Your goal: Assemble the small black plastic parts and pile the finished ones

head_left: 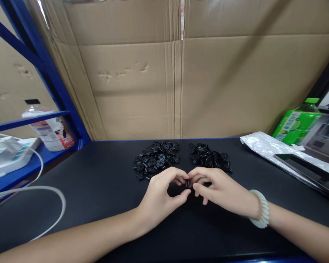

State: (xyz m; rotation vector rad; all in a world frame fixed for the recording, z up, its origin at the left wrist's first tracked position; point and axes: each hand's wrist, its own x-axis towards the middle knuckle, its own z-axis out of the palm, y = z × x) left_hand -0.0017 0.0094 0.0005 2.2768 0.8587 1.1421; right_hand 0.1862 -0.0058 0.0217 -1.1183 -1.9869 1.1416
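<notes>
Between the fingertips of both hands is a small black plastic part (pixel 187 183), seen edge-on and partly covered by fingers. My left hand (pixel 164 191) pinches it between thumb and forefinger from the left. On the other side, my right hand (pixel 216 188) has its thumb and fingertips close around the same part; a pale coiled band circles that wrist. Beyond the left hand lies a pile of black round parts with holes (pixel 156 159). A second, smaller pile of smooth black parts (pixel 210 157) sits behind the right hand.
A black tabletop (pixel 104 190) spreads under the piles, with cardboard (pixel 131 84) upright behind it. On the left are a blue rack (pixel 55 80), a bottle (pixel 50 128), a power strip (pixel 8 149) and a white cable (pixel 61 199). A silvery bag (pixel 263 146) and green bottle (pixel 298 120) stand right.
</notes>
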